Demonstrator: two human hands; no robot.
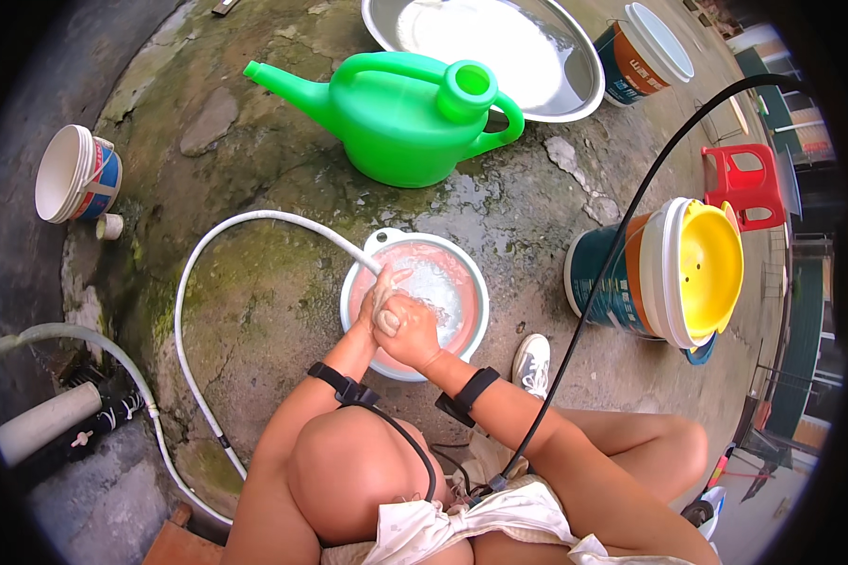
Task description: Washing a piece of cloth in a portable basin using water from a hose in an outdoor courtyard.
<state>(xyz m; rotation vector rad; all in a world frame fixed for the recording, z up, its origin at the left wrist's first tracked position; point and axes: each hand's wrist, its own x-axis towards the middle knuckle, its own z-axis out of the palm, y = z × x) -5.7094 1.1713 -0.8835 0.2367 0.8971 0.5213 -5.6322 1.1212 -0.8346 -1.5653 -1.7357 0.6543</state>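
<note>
My left hand (376, 300) and my right hand (406, 326) are pressed together above the left side of a round basin (485, 304), pale at the rim and pinkish inside. Clear, rippled water (446, 286) lies in it. The fingers of my right hand are curled against my left hand, whose upper fingers stick out. Something pale and wet shows between them, too unclear to name. A white hose (275, 215) loops in from the left and reaches my left hand; its end is hidden there, and whether I grip it is unclear.
Beyond the basin stand a green plastic watering can (403, 134) and a wide metal basin (586, 78) of water. Paint buckets (608, 275) (629, 63) and a red stool (745, 183) are on the right. A small bucket (78, 176) is at left. A black cable (650, 176) arcs across the right.
</note>
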